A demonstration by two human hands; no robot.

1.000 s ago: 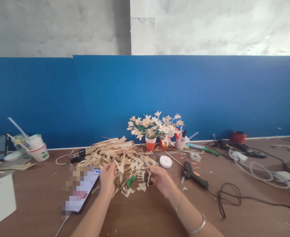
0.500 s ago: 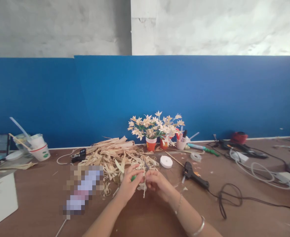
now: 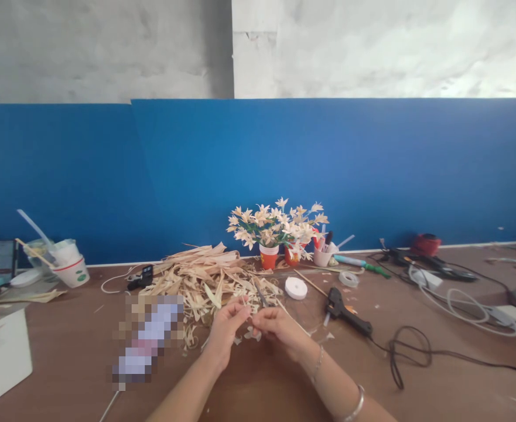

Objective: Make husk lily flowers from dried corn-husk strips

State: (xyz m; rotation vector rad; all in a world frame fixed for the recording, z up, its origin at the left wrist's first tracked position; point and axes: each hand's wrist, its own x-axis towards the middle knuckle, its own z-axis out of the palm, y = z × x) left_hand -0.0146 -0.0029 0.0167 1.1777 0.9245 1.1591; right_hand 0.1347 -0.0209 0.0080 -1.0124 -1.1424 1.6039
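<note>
My left hand (image 3: 226,329) is closed in a pinch, and a small pale strip (image 3: 248,302) shows at its thumb and index fingertip. My right hand (image 3: 280,329) pinches right beside it, fingertips almost touching the left ones; whatever lies inside that grip is too small to make out. Scissors (image 3: 262,295) with dark blades lie just beyond the fingertips, on the edge of a pile of dry husk strips (image 3: 209,269). Another thin pale strip (image 3: 285,309) runs diagonally behind my right hand. White scraps (image 3: 252,334) lie on the table under the hands.
Husk flowers (image 3: 275,225) stand in red cups (image 3: 269,258) at the back. A white tape roll (image 3: 296,288), a clear roll (image 3: 349,279) and a black glue gun (image 3: 348,313) with its cord lie to the right. A paper cup (image 3: 73,272) is far left; a blue partition (image 3: 258,158) rises behind.
The pale strip that hung down between my hands is gone from there; a strip now slants behind my right hand. The green bit at my left fingers no longer shows. My fingertips have come together.
</note>
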